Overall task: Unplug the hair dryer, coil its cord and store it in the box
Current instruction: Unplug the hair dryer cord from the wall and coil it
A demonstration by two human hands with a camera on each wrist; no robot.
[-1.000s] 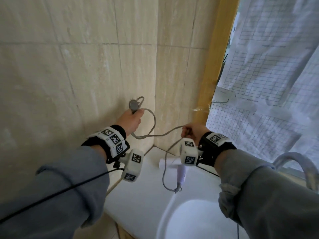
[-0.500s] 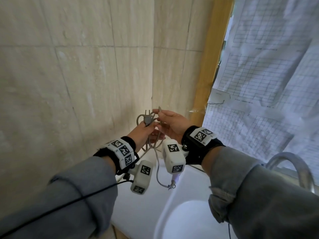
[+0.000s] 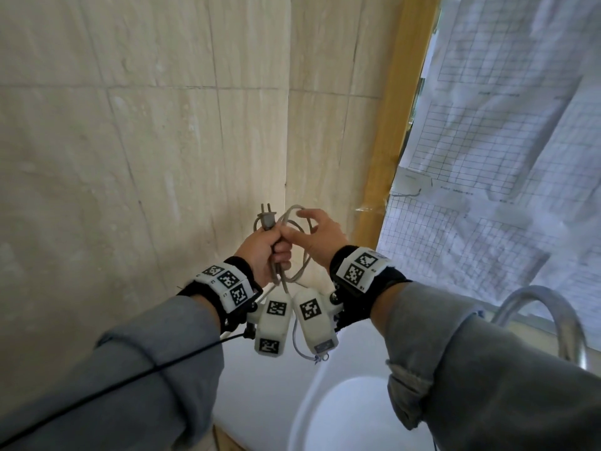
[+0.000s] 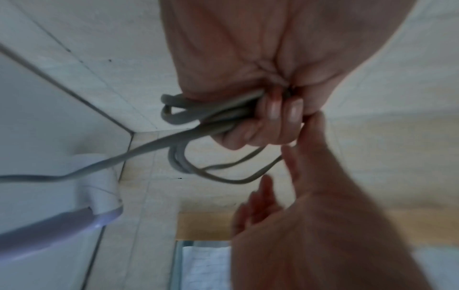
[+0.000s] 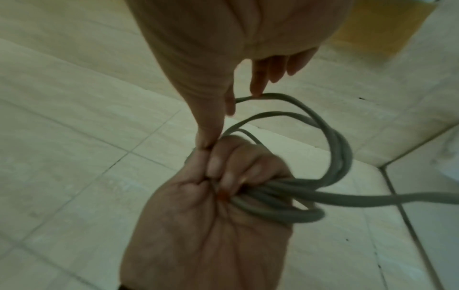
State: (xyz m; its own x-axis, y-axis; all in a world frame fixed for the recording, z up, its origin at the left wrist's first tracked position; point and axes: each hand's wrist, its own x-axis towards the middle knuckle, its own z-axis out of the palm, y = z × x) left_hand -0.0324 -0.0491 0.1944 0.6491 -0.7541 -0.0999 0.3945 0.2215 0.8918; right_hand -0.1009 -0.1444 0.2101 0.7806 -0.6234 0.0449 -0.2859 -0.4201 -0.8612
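Nearest, the white sink (image 3: 325, 415) sits in the bench (image 3: 260, 379) below both wrists. Above it, the left hand (image 3: 263, 252) has its grip closed round the coiled grey cord (image 3: 294, 252), plug (image 3: 267, 219) pointing up, while the right hand (image 3: 322, 234) touches the top loop with loose, spread fingers. Beyond, the white hair dryer (image 4: 97, 196) lies on the bench by the tiled wall (image 3: 162, 141).

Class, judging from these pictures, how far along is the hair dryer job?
Done: the plug is out of the wall. In hand: left hand grips several cord loops; right hand guides another. Left: finish coiling the cord running to the hair dryer; no box is visible.
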